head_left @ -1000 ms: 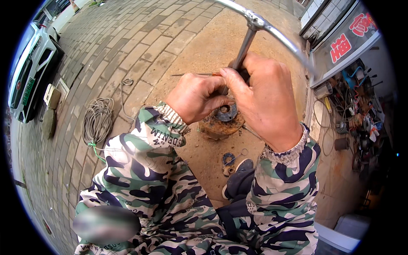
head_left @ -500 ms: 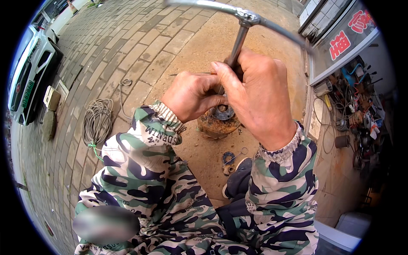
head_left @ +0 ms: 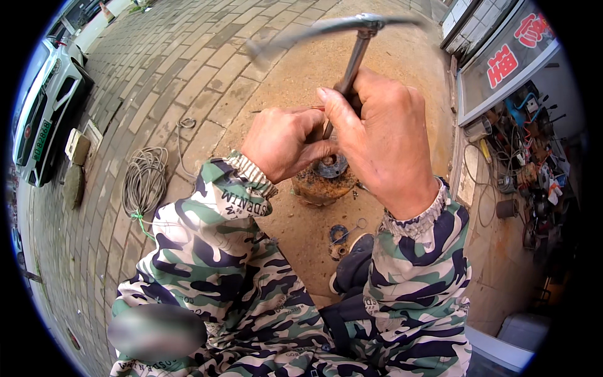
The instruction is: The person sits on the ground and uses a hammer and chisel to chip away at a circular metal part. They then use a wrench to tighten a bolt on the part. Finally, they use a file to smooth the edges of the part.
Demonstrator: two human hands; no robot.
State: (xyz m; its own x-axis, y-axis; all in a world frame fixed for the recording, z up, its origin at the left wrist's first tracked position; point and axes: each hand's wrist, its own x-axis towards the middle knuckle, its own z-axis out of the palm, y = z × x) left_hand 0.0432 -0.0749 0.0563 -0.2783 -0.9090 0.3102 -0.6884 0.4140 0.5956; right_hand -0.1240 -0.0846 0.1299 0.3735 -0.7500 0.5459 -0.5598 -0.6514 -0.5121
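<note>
A metal T-handle wrench (head_left: 357, 60) stands tilted over a round, rusty metal block (head_left: 323, 187), its crossbar high up and smeared by motion at the ends. My right hand (head_left: 386, 138) is closed round its shaft, the thumb along the near side. Lower down, my left hand (head_left: 279, 143) is closed at the foot of the shaft, thumb and fingers gripping there. Under its thumb shows a dark metal disc (head_left: 331, 166) with a hole, lying on the block. A thin rod with a reddish end (head_left: 318, 108) passes behind my left hand; what holds it is hidden.
A coil of rope (head_left: 144, 182) lies on the paving at left. Near my shoe (head_left: 353, 264) are a ring-shaped part (head_left: 338, 234) and small washers. At right, tools and cables (head_left: 534, 157) crowd a doorway. A white car (head_left: 50, 107) stands far left.
The wrench's crossbar has turned: its left end has swung down and nearer, its right end up. Both hands stay closed in nearly the same place.
</note>
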